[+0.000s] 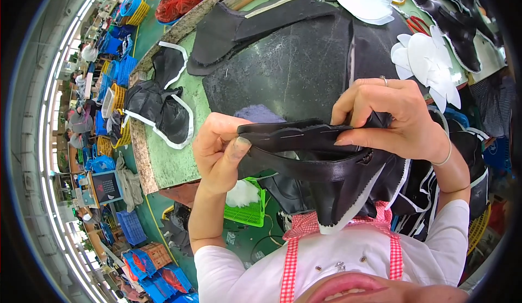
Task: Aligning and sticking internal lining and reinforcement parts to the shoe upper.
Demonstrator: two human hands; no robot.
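Note:
Both my hands hold a black leather shoe upper (326,167) with a white zigzag lining edge, close in front of my chest. My left hand (220,151) pinches its left end between thumb and fingers. My right hand (386,118), with a ring on one finger and a bangle on the wrist, grips its right top edge, fingers curled over the folded seam. The piece hangs down between them above my red checked apron straps.
A green worktable (185,156) carries a large black leather sheet (293,69), black uppers with white trim (163,107), white cut pieces (429,58) and red-handled scissors (416,23). A green basket (250,208) stands on the floor below. Blue and yellow crates (117,75) line the left aisle.

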